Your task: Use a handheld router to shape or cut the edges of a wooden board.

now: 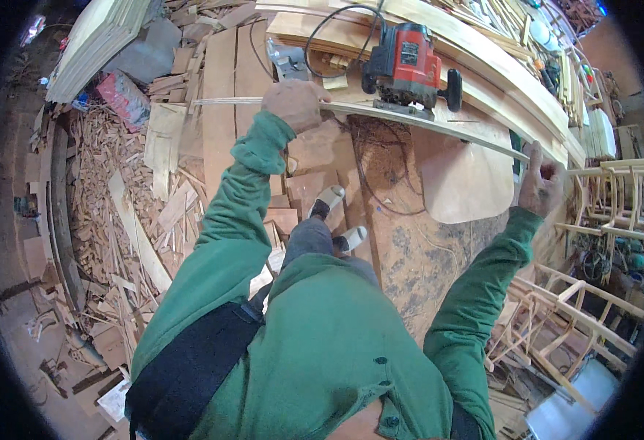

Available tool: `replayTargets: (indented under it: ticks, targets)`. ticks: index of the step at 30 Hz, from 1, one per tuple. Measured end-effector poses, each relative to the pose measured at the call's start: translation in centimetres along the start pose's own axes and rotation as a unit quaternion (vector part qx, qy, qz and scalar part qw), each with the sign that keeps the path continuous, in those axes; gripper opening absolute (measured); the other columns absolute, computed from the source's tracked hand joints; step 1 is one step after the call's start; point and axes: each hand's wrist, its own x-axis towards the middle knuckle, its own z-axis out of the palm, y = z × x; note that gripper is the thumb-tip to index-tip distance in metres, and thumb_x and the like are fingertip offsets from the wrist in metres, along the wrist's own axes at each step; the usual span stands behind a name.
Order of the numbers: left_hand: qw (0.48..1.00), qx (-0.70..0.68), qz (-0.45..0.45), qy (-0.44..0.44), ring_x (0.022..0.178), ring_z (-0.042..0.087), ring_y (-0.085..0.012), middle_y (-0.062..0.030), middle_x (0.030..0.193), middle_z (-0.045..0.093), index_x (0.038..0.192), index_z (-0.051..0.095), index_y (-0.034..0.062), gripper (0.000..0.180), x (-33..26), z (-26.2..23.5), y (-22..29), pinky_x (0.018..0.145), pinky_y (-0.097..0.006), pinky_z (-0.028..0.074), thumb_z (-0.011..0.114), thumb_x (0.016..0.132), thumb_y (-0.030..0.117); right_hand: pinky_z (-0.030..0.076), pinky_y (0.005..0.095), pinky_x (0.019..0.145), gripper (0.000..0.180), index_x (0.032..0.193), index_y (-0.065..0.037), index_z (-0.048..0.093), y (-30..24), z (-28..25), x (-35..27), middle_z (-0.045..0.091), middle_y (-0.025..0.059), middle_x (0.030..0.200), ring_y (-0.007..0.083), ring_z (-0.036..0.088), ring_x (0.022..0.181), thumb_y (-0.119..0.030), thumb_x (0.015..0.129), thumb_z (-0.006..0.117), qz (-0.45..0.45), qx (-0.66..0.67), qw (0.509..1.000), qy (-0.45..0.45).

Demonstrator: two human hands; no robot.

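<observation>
a woodworking shop: a red router (pixel 408 64) sits on a sawdust-strewn counter (pixel 425 249), offcuts (pixel 127 220) litter the floor, planks (pixel 94 44) lie stacked, and unfinished wooden chair frames (pixel 579 308) crowd the right side

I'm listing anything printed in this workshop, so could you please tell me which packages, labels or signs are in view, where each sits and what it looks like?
Label plate: on the side of the red router on the bench, between the hands; small, rectangular, pale with dark print.
Bag: on the floor among wood scraps, upper left; crumpled, flat, red and pink, printed.
No signs or screens show.
</observation>
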Motion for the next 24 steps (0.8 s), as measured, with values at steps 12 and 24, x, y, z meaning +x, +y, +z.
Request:
replayTargets:
  ticks: [12, 24]
  targets:
    - [0.996, -0.061, 0.064, -0.027, 0.102, 0.065, -0.0315, -0.0146, 0.108, 0.069, 0.118, 0.067, 0.0173, 0.051, 0.8, 0.9, -1.8, 0.087, -0.041, 0.051, 0.072, 0.073, 0.040, 0.049, 0.0388, 0.066, 0.056, 0.078, -0.005, 0.065, -4.8, 6.3, -0.5, 0.063, 0.0079, 0.067, 0.0261, 0.062, 0.064, -0.057, 0.093, 0.051, -0.117, -0.210, 0.964, -0.114]
    - [0.877, -0.392, 0.112, -0.254, 0.091, 0.064, -0.0162, -0.0055, 0.107, 0.067, 0.115, 0.066, 0.0071, 0.048, 18.7, -0.5, -4.4, 0.074, -0.032, 0.054, 0.061, 0.092, 0.049, 0.039, 0.0369, 0.088, 0.051, 0.072, -0.013, 0.063, -4.5, 5.7, -1.9, 0.062, 0.0017, 0.067, 0.0234, 0.061, 0.072, -0.048, 0.100, 0.039, -0.107, -0.189, 0.968, -0.122]
